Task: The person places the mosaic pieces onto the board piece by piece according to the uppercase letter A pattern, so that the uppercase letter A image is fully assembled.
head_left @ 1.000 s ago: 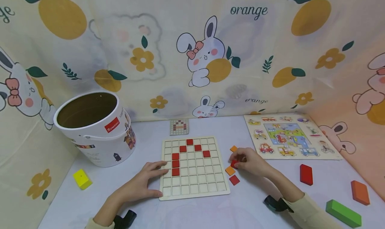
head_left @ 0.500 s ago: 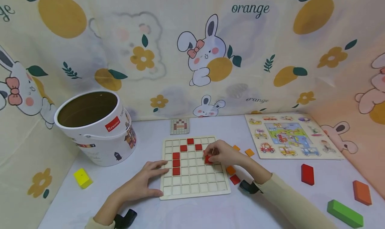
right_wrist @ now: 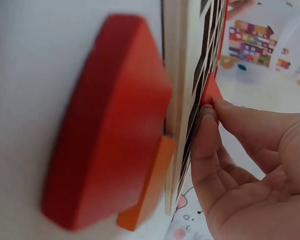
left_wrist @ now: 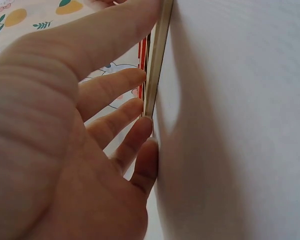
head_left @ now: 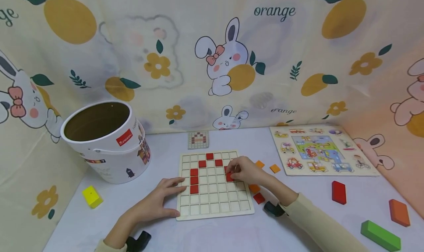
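Observation:
A pale wooden grid board [head_left: 215, 202] lies flat on the table with several red tiles [head_left: 194, 180] set in its cells. My left hand [head_left: 155, 202] rests flat at the board's left edge [left_wrist: 157, 60], fingers straight against it. My right hand [head_left: 243, 170] is over the board's right side and pinches a red square tile [head_left: 229, 177] at a cell; the right wrist view shows fingertips [right_wrist: 210, 112] on that red tile [right_wrist: 210, 90].
Loose orange tiles [head_left: 274, 168] and a red tile [head_left: 258, 198] lie right of the board. A white bucket [head_left: 106, 141] stands at left, a yellow block [head_left: 91, 197] before it. A vehicle puzzle [head_left: 318, 151], red [head_left: 338, 192], orange [head_left: 399, 212] and green [head_left: 380, 235] blocks lie right. A pattern card [head_left: 198, 139] lies behind.
My right hand picked a red tile from beside the board and carried it left onto the board's right columns. The left hand stayed in place.

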{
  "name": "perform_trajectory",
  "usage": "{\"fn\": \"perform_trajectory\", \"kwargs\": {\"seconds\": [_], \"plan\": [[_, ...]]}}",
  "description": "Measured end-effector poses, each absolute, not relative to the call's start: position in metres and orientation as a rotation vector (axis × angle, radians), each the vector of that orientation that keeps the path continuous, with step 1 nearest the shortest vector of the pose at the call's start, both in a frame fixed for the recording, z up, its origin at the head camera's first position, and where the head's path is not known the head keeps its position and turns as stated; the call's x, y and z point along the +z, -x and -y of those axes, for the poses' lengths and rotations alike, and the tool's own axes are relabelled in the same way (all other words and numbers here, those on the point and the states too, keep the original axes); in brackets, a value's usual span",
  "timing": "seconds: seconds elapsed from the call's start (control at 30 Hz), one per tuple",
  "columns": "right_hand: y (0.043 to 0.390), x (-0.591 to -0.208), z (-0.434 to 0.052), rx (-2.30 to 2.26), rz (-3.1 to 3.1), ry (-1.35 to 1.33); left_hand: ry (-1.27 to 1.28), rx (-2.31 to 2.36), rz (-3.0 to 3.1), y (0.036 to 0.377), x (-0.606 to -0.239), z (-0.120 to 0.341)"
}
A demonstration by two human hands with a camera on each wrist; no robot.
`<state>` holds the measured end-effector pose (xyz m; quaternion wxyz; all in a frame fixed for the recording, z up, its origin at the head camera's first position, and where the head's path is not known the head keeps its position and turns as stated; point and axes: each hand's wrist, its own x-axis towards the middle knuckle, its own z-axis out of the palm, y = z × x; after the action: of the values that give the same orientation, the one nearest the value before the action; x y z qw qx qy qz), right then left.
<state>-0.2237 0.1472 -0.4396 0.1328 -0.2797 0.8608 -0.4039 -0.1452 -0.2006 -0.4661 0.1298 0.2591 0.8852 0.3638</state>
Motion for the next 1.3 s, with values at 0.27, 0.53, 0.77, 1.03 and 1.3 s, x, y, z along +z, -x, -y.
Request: {"fn": "perform_trajectory", "kwargs": {"seconds": [0.27, 0.53, 0.77, 1.03, 1.3], "plan": [[0.219, -0.441, -0.147, -1.1, -2.588, 0.792, -0.744, 1.06, -2.57, 0.145, -0.467, 0.201], [0.215, -0.44, -0.145, -1.067, -2.64, 0.768, -0.725, 1.057, -2.567, 0.144, -0.467, 0.201], [0.214, -0.44, -0.144, -1.061, -2.66, 0.764, -0.722, 1.058, -2.572, 0.144, -0.467, 0.201], [0.201, -0.434, -0.172, -1.232, -2.571, 0.763, -0.738, 1.061, -2.574, 0.144, -0.468, 0.202], [0.171, -0.437, -0.22, -1.192, -2.457, 0.701, -0.717, 1.048, -2.563, 0.145, -0.467, 0.201]]}}
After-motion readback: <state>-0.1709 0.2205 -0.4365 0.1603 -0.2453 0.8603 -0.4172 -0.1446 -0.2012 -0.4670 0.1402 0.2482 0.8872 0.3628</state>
